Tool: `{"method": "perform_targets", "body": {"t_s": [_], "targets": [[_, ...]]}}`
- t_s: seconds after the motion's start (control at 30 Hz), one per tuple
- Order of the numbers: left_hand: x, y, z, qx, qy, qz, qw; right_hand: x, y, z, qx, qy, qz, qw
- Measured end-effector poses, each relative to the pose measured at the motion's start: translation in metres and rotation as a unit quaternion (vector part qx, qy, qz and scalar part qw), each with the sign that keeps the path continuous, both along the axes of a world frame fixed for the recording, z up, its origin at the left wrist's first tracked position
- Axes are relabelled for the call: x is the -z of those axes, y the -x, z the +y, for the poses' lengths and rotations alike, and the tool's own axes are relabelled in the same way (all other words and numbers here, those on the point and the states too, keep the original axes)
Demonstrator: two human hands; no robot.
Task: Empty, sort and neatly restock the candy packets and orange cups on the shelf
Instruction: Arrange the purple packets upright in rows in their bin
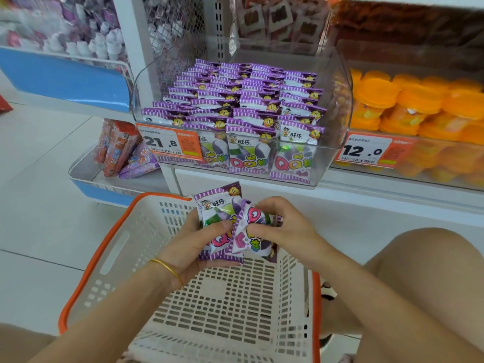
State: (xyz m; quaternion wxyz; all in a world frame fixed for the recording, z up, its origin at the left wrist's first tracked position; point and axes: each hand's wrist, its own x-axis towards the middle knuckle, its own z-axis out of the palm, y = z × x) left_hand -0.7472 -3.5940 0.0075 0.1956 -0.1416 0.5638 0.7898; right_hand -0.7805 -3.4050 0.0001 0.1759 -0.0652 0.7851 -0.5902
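Above a white basket with an orange rim (86,260), my left hand (193,239) grips a small stack of purple candy packets (217,208). My right hand (282,226) pinches another purple packet (245,231) against that stack. A clear plastic bin (337,100) on the shelf holds several rows of the same purple packets (235,100), standing upright. Orange cups (419,108) are stacked in the compartment to the right of the bin.
Price tags reading 21.8 (167,142) and 12.0 (366,150) hang on the shelf front. A lower side tray (86,176) at left holds red and purple packets. My bare knee (424,279) is at the right beside the basket. White floor lies to the left.
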Motion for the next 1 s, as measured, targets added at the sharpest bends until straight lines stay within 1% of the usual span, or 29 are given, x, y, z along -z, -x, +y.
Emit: {"method": "perform_targets", "body": {"t_s": [0.07, 0.13, 0.17, 0.2, 0.23, 0.3, 0.33, 0.4, 0.43, 0.5, 0.57, 0.67, 0.77, 0.87, 0.9, 0.93, 0.97, 1.0], "targets": [[-0.009, 0.0, 0.0, -0.003, 0.011, 0.012, 1.0, -0.016, -0.003, 0.008, 0.014, 0.039, -0.008, 0.999], [-0.022, 0.002, -0.001, -0.004, 0.019, 0.021, 1.0, -0.049, -0.004, 0.021, 0.018, 0.046, 0.007, 0.999], [-0.03, 0.005, -0.003, -0.002, 0.031, 0.029, 0.999, -0.071, -0.002, 0.028, 0.023, 0.043, 0.031, 0.998], [-0.04, 0.009, -0.004, 0.001, 0.046, 0.039, 0.998, -0.094, 0.002, 0.035, 0.031, 0.029, 0.079, 0.996], [-0.051, 0.013, -0.004, 0.001, 0.064, 0.052, 0.997, -0.118, 0.007, 0.041, 0.047, 0.0, 0.142, 0.989], [-0.074, 0.024, -0.003, 0.003, 0.087, 0.081, 0.993, -0.156, 0.024, 0.05, 0.087, -0.093, 0.27, 0.954], [-0.085, 0.029, -0.001, 0.004, 0.09, 0.099, 0.991, -0.17, 0.036, 0.051, 0.099, -0.154, 0.314, 0.932], [-0.105, 0.041, 0.002, -0.01, 0.089, 0.125, 0.988, -0.187, 0.061, 0.051, 0.097, -0.281, 0.355, 0.887], [-0.113, 0.047, 0.003, -0.02, 0.09, 0.129, 0.987, -0.19, 0.071, 0.049, 0.079, -0.338, 0.352, 0.869], [-0.125, 0.058, 0.004, -0.032, 0.088, 0.123, 0.988, -0.189, 0.087, 0.045, 0.012, -0.429, 0.33, 0.841], [-0.133, 0.067, 0.005, -0.039, 0.09, 0.121, 0.988, -0.183, 0.101, 0.042, -0.061, -0.484, 0.304, 0.818], [-0.139, 0.079, 0.006, -0.048, 0.098, 0.132, 0.985, -0.181, 0.115, 0.04, -0.148, -0.525, 0.277, 0.791], [-0.143, 0.088, 0.011, -0.046, 0.097, 0.14, 0.984, -0.169, 0.125, 0.034, -0.225, -0.541, 0.24, 0.774], [-0.147, 0.097, 0.017, -0.042, 0.092, 0.146, 0.984, -0.151, 0.128, 0.022, -0.286, -0.565, 0.22, 0.742], [-0.148, 0.1, 0.019, -0.037, 0.092, 0.148, 0.984, -0.152, 0.129, 0.022, -0.286, -0.567, 0.219, 0.741], [-0.148, 0.104, 0.021, -0.029, 0.097, 0.151, 0.983, -0.159, 0.13, 0.025, -0.265, -0.554, 0.234, 0.754], [-0.149, 0.107, 0.024, -0.018, 0.108, 0.157, 0.981, -0.168, 0.132, 0.03, -0.214, -0.518, 0.26, 0.786], [-0.149, 0.11, 0.026, -0.007, 0.125, 0.166, 0.978, -0.18, 0.131, 0.037, -0.138, -0.451, 0.283, 0.835]]}}
